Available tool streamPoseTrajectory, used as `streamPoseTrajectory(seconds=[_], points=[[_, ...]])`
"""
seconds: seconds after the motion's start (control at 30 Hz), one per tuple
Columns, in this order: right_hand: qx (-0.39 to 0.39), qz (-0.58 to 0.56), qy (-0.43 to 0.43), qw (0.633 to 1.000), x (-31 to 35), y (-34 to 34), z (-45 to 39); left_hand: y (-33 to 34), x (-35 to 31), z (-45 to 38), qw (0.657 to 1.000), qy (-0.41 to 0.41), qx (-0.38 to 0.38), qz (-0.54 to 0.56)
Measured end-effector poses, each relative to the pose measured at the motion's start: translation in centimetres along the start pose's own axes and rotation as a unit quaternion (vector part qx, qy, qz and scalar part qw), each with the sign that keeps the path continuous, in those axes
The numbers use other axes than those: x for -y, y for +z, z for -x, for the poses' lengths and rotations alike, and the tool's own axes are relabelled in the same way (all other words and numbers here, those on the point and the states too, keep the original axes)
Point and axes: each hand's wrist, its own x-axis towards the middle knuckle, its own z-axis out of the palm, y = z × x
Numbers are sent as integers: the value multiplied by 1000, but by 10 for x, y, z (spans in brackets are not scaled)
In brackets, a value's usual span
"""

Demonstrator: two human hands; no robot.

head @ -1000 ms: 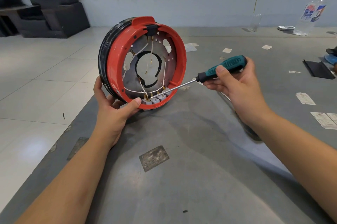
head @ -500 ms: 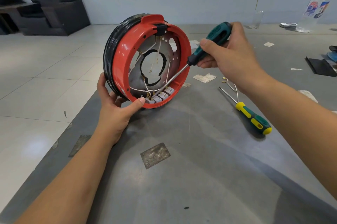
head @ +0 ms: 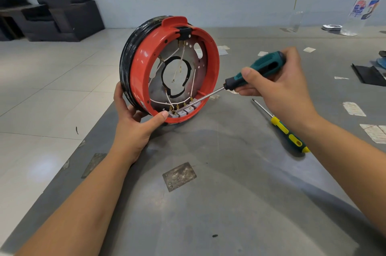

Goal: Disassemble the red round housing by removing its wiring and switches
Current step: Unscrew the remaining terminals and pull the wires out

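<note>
**Housing held on edge while a screwdriver reaches the switches**

The grey bench (head: 240, 203) fills most of the view, with tiled floor to its left and dark armchairs (head: 62, 5) far behind the housing. The red housing (head: 139, 72) stands upright on its edge near the bench's left side, open face turned toward the viewer, a black band wrapped round its back rim. Inside the housing a metal plate (head: 156, 80) with a round central hole carries thin white wires (head: 183, 55) that run down to a row of grey switches (head: 186, 110) at the housing's lowest point.

The left hand (head: 133, 124) grips the housing's lower left rim, fingers curled behind it and the thumb pressed on the front edge just beside the switches. To the right of the housing, the right hand (head: 279, 84) holds a teal screwdriver (head: 250, 72) by its handle, fingers wrapped round it; the shaft slants down over the red rim into the housing, its tip at the switches.

A yellow-and-green screwdriver (head: 286, 130) lies flat on the bench right of the housing, below the right hand. A clear bottle (head: 359, 9) stands far back on the right, and paper scraps (head: 354, 108) lie scattered across the right side of the bench.
</note>
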Motion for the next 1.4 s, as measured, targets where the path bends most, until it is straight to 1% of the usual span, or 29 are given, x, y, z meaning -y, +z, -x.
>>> streamPoseTrajectory(seconds=[0.2,0.4,0.7,0.83,0.93,1.0,1.13,1.4], points=[[-5,-51,-3,999,-16,-8,22,1,-2,0,1000,8,-1,-8],[-35,-68,-17,997,-20,-8,36,0,-1,-1,1000,6,-7,-1],[-26,-70,-33,997,-21,-6,57,-2,3,-3,999,-10,-21,31],[-21,-74,-25,997,-22,-8,60,-3,5,-3,999,-11,-32,34],[-20,-48,-19,998,-23,-11,63,-3,6,-4,998,-19,-41,52],[-24,-9,-23,999,-24,-12,65,-2,7,-6,995,-24,-49,80],[9,90,-65,994,-25,-6,71,-3,10,-8,988,-33,-67,132],[6,68,-8,998,-19,-4,69,-2,9,-6,989,-29,-63,133]])
